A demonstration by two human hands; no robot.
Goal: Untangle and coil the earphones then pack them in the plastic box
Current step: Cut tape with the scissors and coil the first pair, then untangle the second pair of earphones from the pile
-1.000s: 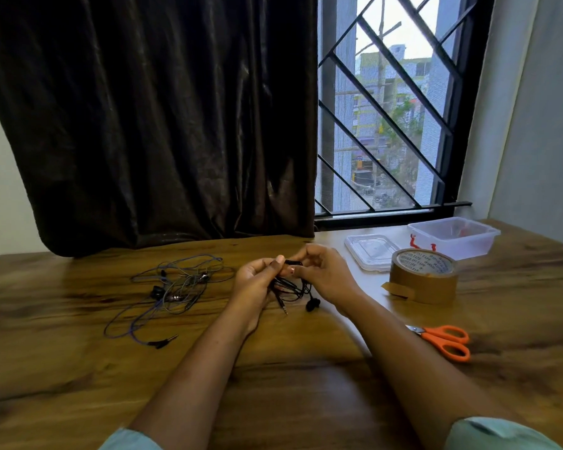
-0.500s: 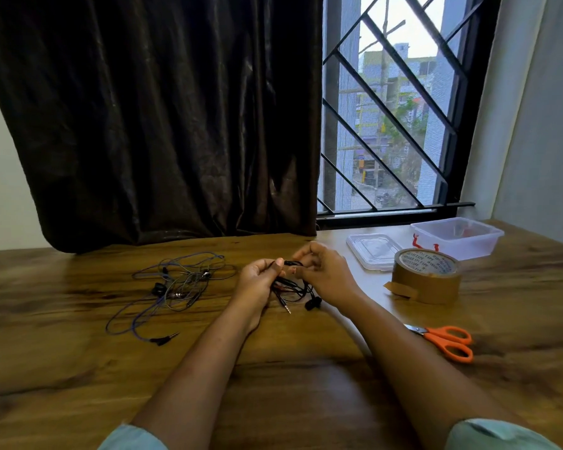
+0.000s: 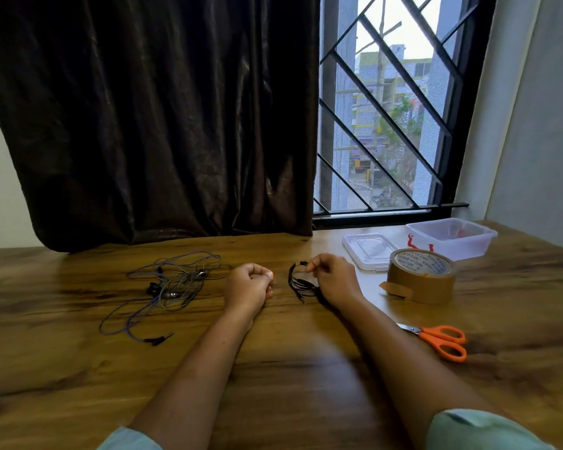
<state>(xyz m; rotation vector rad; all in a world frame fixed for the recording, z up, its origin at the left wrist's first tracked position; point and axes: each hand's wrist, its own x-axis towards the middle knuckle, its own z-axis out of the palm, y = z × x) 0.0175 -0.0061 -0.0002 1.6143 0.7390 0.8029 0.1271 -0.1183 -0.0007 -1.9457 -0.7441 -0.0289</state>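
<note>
Pulling my left hand [image 3: 247, 285] away, curled and empty, I am pinching the coiled black earphones [image 3: 298, 282] in my right hand [image 3: 333, 280] at twelve o'clock, seemingly ready for the plastic box [image 3: 452, 238] at two o'clock.

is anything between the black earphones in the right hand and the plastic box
Yes: the box lid and the tape roll lie between the black earphones and the open plastic box.

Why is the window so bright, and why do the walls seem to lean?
Head view: daylight through the barred window blows out the sky and leaves a pale sheen on the wooden table below; the dark curtain looks dim; the wide-angle lens tilts uprights near the edges, like the right wall.
</note>
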